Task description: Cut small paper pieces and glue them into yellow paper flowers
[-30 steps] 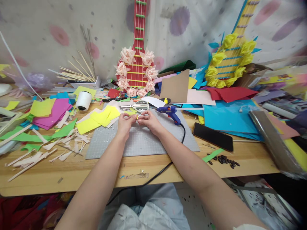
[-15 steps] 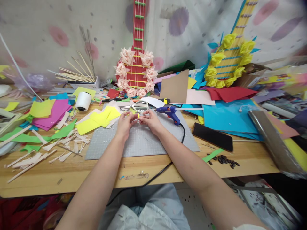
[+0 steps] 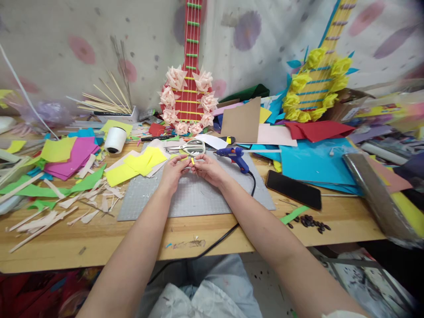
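Over the grey cutting mat [image 3: 198, 198], my left hand [image 3: 174, 172] and my right hand [image 3: 209, 170] meet with their fingertips close together. Both pinch a small yellow piece of paper [image 3: 193, 161], mostly covered by the fingers. A thin stick or wire [image 3: 196, 171] seems to run down from it beside the right fingers. Just beyond the hands lie scissors [image 3: 194, 148] with pale handles. To the right of my right hand a blue glue gun [image 3: 233, 154] rests on the mat, a white glue stick in its back.
Yellow paper sheets [image 3: 142, 165] overlap the mat's left edge. A white thread spool [image 3: 115, 140] stands behind them. Right of the mat are a black phone [image 3: 294, 189], dark beads [image 3: 309, 221] and blue sheets [image 3: 318, 161]. A red paper guitar [image 3: 188, 106] leans at the back. The gun's black cable [image 3: 218, 240] crosses the table edge.
The fingers have turned the yellow piece slightly, so more of it and a thin stick below it show now. Both hands stay in nearly the same place.
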{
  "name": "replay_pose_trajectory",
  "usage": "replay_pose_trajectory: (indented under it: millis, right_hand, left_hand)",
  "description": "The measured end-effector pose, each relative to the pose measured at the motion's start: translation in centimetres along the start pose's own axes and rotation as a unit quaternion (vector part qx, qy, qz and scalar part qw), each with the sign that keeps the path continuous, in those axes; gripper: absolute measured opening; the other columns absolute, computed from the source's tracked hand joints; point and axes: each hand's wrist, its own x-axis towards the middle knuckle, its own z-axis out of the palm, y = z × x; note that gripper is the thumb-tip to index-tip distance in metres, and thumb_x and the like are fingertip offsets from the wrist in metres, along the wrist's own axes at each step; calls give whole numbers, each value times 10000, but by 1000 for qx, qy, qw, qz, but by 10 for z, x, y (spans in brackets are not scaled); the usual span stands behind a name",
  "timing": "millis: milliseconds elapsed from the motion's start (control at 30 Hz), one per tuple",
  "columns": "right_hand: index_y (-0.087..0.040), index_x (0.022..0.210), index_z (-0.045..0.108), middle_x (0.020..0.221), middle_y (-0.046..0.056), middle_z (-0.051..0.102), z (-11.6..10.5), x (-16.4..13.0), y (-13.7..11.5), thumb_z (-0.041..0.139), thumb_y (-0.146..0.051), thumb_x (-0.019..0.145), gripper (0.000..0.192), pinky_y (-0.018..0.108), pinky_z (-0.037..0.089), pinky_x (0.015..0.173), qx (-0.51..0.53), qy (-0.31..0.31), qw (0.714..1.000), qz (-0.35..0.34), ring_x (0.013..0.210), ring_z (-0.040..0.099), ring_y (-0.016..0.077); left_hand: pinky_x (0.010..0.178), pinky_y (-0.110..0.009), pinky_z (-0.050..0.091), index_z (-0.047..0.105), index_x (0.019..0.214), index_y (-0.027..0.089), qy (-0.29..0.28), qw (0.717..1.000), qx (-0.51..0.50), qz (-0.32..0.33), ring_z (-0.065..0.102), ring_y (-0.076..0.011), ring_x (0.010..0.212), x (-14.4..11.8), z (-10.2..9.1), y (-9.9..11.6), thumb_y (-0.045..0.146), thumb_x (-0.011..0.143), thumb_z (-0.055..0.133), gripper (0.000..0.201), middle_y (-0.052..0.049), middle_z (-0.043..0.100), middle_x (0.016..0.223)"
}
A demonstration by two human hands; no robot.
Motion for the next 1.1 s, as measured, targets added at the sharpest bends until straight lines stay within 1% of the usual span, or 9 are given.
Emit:
replay_pose_trajectory:
  millis: [167, 367, 567, 667, 767, 833, 933, 1000, 1100]
  right_hand:
    - [-185, 811, 440, 654, -21, 630, 1, -1, 1, 683, -131, 586, 336, 215, 456, 590, 0, -16, 1000, 18, 579, 574, 83]
    - [-172, 804, 454, 607, -22, 605, 3, 1, 2, 633, -94, 596, 286, 169, 407, 498, -12, 13, 998, 52, 556, 550, 73]
    - [-181, 805, 437, 657, -10, 620, 5, -1, 1, 669, -165, 603, 308, 176, 407, 512, -29, 33, 998, 50, 605, 577, 87]
    - [-194, 808, 414, 716, -2, 640, 5, 0, 2, 695, -267, 608, 352, 192, 413, 529, -60, 52, 997, 13, 615, 580, 88]
    - [-202, 790, 398, 683, -31, 624, 6, 4, 8, 725, -290, 552, 414, 205, 414, 528, -108, 104, 987, -52, 581, 560, 83]
    - [-203, 768, 394, 642, -52, 599, 5, 7, 13, 727, -279, 527, 419, 206, 411, 513, -134, 136, 978, -84, 554, 543, 79]
    - [-202, 745, 401, 602, -72, 559, 4, 10, 17, 706, -272, 534, 378, 203, 406, 489, -157, 162, 968, -114, 528, 525, 75]
    - [-202, 738, 405, 580, -81, 536, 3, 11, 17, 696, -265, 537, 360, 201, 404, 476, -165, 173, 963, -128, 514, 515, 74]
    - [-202, 734, 403, 574, -82, 534, 2, 11, 16, 690, -265, 543, 350, 199, 401, 466, -172, 178, 959, -136, 500, 506, 71]
  left_hand:
    - [597, -233, 486, 527, 897, 131, -8, 1000, 11, 0, 592, -91, 542, -1, 1, 0, 169, 594, 695, 349, -16, 655, 664]
    - [590, -241, 480, 541, 865, 133, -14, 1000, 24, 7, 574, -87, 508, -2, 3, -1, 189, 576, 707, 338, 3, 640, 635]
    - [625, -247, 470, 539, 847, 136, 24, 1000, 1, 17, 591, -93, 569, 1, 1, -1, 181, 545, 722, 356, -30, 665, 721]
    - [637, -232, 456, 539, 823, 146, 76, 996, -7, 43, 605, -105, 659, 3, -1, 0, 204, 524, 732, 361, -35, 666, 764]
    - [605, -206, 432, 534, 777, 154, 127, 989, 21, 69, 586, -95, 651, 3, -1, 1, 226, 490, 750, 367, -14, 650, 715]
    - [591, -204, 429, 537, 762, 154, 131, 987, 43, 77, 573, -93, 629, 3, -1, 0, 237, 480, 755, 366, -7, 640, 684]
    - [575, -208, 441, 568, 779, 149, 122, 988, 55, 81, 572, -98, 639, 3, 0, -1, 269, 527, 722, 319, -23, 647, 716]
    - [539, -205, 441, 583, 767, 145, 141, 984, 55, 92, 562, -95, 616, 4, -2, -1, 299, 567, 693, 276, -25, 642, 722]
    - [468, -197, 421, 596, 718, 132, 175, 977, 73, 102, 528, -85, 532, 7, -6, 0, 321, 594, 677, 240, -13, 615, 649]
